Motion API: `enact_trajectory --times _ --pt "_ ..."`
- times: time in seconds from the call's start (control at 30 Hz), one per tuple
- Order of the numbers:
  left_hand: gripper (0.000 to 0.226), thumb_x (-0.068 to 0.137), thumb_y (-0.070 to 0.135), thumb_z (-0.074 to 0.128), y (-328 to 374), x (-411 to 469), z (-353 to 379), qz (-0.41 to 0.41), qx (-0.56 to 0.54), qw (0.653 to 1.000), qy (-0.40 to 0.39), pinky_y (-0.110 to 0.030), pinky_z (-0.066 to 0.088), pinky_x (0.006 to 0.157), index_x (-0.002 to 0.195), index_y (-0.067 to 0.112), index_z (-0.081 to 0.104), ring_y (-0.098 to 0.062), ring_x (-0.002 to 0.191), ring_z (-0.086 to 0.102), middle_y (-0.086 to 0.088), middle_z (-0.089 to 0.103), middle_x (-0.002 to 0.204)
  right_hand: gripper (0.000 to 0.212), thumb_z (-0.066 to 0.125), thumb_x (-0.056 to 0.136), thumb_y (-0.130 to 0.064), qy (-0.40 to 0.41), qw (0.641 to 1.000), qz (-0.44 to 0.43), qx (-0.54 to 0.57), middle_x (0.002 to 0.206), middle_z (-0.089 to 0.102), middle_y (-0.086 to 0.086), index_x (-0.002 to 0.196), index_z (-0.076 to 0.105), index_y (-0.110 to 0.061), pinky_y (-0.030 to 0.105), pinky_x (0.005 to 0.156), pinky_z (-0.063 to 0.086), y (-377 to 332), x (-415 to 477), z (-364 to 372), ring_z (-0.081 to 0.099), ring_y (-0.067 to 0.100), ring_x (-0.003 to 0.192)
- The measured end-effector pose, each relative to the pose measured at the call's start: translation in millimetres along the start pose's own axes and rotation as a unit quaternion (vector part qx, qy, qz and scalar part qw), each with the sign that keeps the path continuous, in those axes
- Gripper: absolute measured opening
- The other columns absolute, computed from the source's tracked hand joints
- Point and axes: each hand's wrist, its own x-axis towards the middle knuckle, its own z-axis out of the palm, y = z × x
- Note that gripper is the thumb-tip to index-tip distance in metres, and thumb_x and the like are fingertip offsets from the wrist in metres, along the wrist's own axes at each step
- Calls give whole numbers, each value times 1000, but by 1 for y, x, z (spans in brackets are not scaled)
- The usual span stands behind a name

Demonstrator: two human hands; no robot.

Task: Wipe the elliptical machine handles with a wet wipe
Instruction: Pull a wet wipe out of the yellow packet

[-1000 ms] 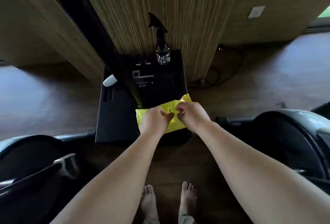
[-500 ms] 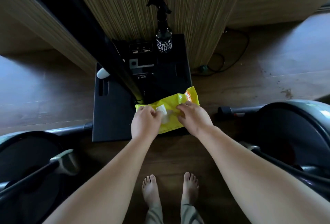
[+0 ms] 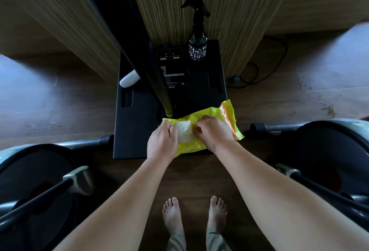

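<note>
Wipe [image 3: 183,133] is probably limp, damp and clingy, so pinch a corner and peel slowly. Left hand [image 3: 162,143] grips the pack [image 3: 216,113], right hand [image 3: 214,131] pinches the wipe.

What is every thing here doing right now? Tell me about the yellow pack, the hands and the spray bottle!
wipe pack: open, lying on the black base.
wet wipe: white, showing in the opening, not pulled out yet.
left hand: holds the pack beside the opening.
right hand: pinches at the wipe.
spray bottle: upright, untouched.
</note>
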Motion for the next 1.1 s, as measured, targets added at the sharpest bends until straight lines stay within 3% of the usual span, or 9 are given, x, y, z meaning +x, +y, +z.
enact_trajectory --times 0.37,0.57,0.77,0.93,1.1 --pt "24 99 29 38 -2 2 1 19 33 999 -1 -43 44 65 84 16 51 -24 74 54 -3 59 80 25 48 105 -27 -6 993 -51 -107 114 69 3 109 71 -16 39 85 56 -3 7 3 60 26 117" --pt "26 100 28 39 -4 3 4 24 49 999 5 -36 32 57 75 21 42 -20 66 47 2 51 72 21 52 103 -20 -9 987 -68 -144 111 70 3 108 72 -15 39 84 57 -4 12 8 60 26 117" --pt "25 99 30 39 -2 2 4 18 63 998 3 -35 33 56 77 20 43 -19 65 46 3 50 72 21 52 103 -27 1 991 -81 -103 109 70 2 106 70 -17 39 85 57 3 10 9 60 26 116" --pt "26 99 34 38 -2 0 6 12 80 997 5 -36 36 57 81 19 47 -21 66 50 1 53 73 23 50 104 -32 24 995 -90 -38 105 68 5 108 65 -15 36 74 47 12 1 11 61 29 105" --pt "27 101 36 37 3 -3 5 10 108 994 6 -36 36 56 84 18 49 -19 66 51 0 57 74 23 48 108 -29 66 991 -108 32 87 55 2 98 60 -11 33 64 33 15 -11 6 56 30 77"
